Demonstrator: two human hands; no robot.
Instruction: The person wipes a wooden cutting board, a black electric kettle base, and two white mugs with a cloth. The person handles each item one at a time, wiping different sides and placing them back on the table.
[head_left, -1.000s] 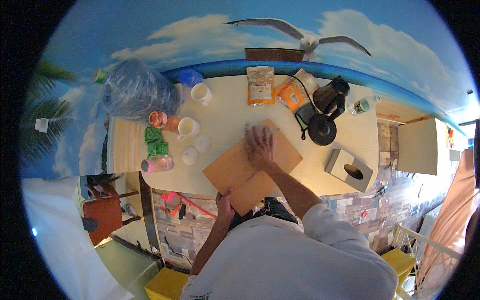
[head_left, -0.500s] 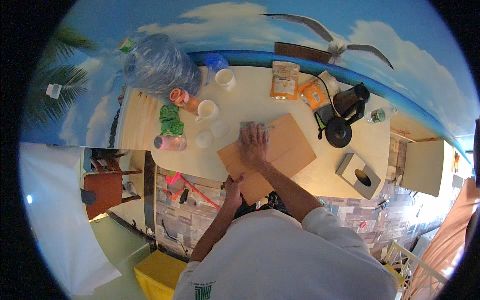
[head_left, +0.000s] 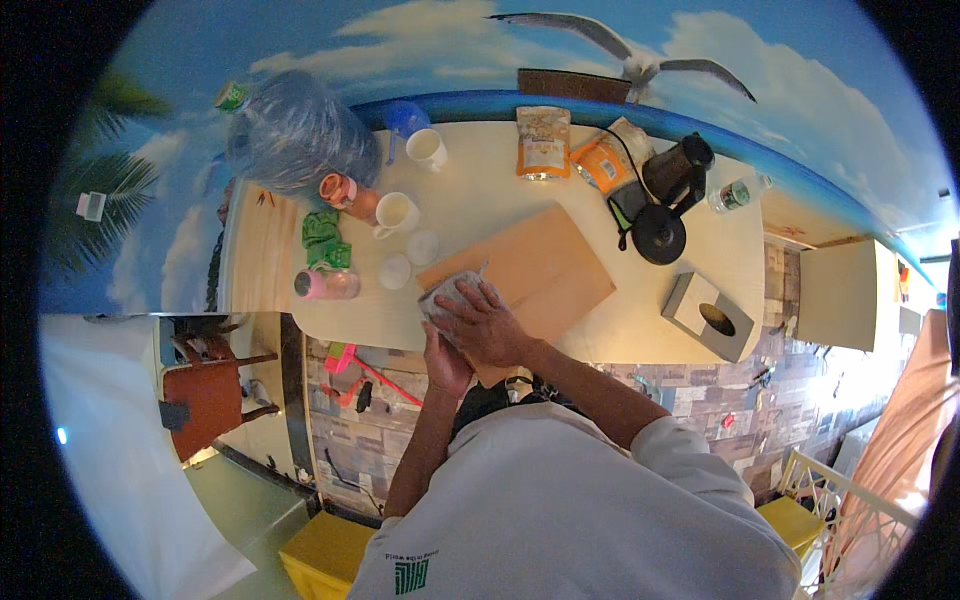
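In the head view, a big see-through blue jug [head_left: 305,140] lies at the far left of the table [head_left: 480,190]. Near it are two white cups [head_left: 427,152], an orange bottle [head_left: 355,199] and a clear bottle [head_left: 340,285] with a pink lid; I can't tell what is in them. A dark kettle [head_left: 675,174] and a tissue box [head_left: 688,303] are on the right. Brown cardboard [head_left: 555,270] is at the middle of the near side. The left hand [head_left: 447,365] grips its near left edge. The right hand [head_left: 487,328] is flat, fingers a bit apart, on a grey cloth [head_left: 437,299] at the cardboard's left corner
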